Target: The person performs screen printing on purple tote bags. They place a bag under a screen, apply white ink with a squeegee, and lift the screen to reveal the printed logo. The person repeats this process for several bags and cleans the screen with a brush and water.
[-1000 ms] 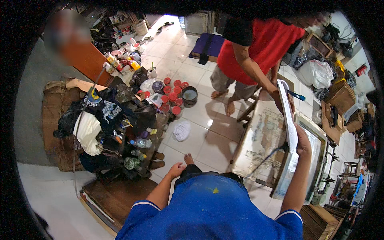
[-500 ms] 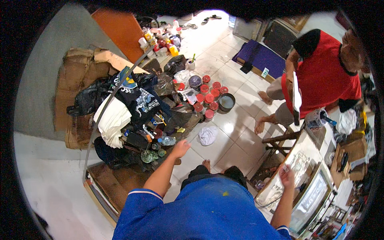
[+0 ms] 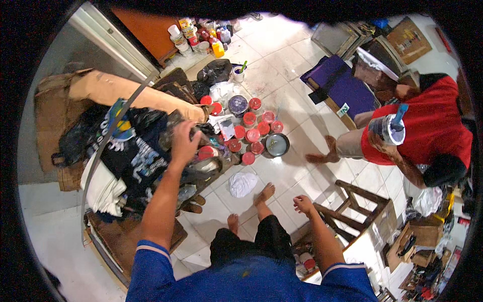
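Observation:
My left hand (image 3: 186, 141) is stretched over the cluttered pile, with thumb and bent fingers apart, beside crumpled plastic and a black printed cloth (image 3: 141, 156); I see nothing held in it. My right hand (image 3: 303, 204) hangs open with loosely curled fingers, left of a wooden stool (image 3: 361, 205). Red-lidded tubs (image 3: 252, 135) and a round dark-rimmed pan (image 3: 276, 144) stand on the tiles ahead, near a crumpled white cloth (image 3: 243, 184). A co-worker in red (image 3: 427, 121) has a white board (image 3: 377, 63) in one hand and a tub with a blue-handled tool (image 3: 387, 131) in the other.
A long cardboard piece (image 3: 136, 93) and a thin curved strip (image 3: 103, 146) lie across the left pile. Paint bottles (image 3: 216, 43) stand at the back. A purple padded board (image 3: 337, 85) and frames are at the back right, boxes and bags (image 3: 432, 236) along the right.
My right hand has let go of the white board, which the co-worker has moved toward the back. My left hand has reached forward over the pile. The view has turned right and shifted.

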A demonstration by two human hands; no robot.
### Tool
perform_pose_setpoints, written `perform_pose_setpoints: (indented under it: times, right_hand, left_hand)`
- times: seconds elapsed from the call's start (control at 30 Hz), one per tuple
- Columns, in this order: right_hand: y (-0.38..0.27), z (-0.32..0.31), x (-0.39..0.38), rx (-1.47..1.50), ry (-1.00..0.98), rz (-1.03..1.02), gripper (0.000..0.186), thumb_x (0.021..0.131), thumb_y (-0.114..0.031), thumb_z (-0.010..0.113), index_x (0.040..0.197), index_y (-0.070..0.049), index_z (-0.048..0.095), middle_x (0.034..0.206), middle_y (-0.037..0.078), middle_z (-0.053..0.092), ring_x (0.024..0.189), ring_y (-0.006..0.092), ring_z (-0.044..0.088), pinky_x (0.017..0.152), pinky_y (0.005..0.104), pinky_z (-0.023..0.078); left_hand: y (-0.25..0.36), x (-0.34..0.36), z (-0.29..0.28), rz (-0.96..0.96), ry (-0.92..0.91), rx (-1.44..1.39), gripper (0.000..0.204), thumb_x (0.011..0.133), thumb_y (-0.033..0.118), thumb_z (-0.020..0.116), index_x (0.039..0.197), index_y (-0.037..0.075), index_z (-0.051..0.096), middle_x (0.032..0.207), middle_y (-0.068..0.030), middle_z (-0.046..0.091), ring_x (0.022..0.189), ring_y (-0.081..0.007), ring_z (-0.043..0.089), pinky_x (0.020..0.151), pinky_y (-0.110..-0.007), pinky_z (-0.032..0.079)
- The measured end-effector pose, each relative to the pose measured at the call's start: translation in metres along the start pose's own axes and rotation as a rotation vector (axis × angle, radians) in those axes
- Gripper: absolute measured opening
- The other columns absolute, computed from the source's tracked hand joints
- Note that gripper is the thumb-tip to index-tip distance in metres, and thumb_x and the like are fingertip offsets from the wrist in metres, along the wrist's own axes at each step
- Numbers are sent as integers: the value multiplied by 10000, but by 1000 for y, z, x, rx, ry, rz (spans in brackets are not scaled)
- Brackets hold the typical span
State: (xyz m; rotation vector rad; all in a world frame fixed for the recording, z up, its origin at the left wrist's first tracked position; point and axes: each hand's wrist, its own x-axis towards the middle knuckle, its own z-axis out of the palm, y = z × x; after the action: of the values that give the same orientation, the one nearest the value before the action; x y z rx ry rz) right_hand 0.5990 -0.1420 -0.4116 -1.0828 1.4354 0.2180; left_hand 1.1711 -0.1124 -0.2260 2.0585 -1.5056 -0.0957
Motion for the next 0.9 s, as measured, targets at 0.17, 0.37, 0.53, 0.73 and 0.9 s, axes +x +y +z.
perform_pose_setpoints:
  times: [0.17,0.37,0.53,0.73,0.9]
  right_hand:
    - [-72,-21,165,183,2,108,466,992,-469,608,1208,-57,628,970,83,697,769,204,663,653,391,558]
    - [-47,26,337,634,145,383,851,961,-755,442,1413,-41,537,1281,143,627,1124,281,595,941,498,504]
    - [-16,103,430,1520,162,507,1149,873,-913,233,1645,-77,68,1697,212,132,1562,379,182,1230,579,203]
    - [-30,122,500,2074,283,326,1143,829,-949,161,1646,-150,148,1679,196,201,1534,371,227,1233,560,182]
    - [-24,88,500,1419,817,491,873,954,-756,397,1521,-92,419,1517,181,466,1338,343,486,1092,550,399]
  left_hand:
    - [-39,60,26,45,-137,414,587,966,475,609,1385,65,575,1486,-180,494,1424,-447,369,1197,-555,274]
    - [-39,71,53,24,-279,690,736,956,625,534,1468,97,518,1579,-151,412,1505,-441,265,1232,-598,181]
    - [-47,70,59,19,-338,758,850,913,703,495,1485,74,496,1577,-198,408,1494,-477,265,1210,-592,201]
    - [-53,67,62,68,-369,815,894,949,760,371,1469,43,492,1536,-252,445,1452,-487,327,1178,-593,236]
    - [-52,66,59,72,-383,803,880,963,748,372,1442,22,504,1522,-246,459,1445,-481,341,1177,-594,243]
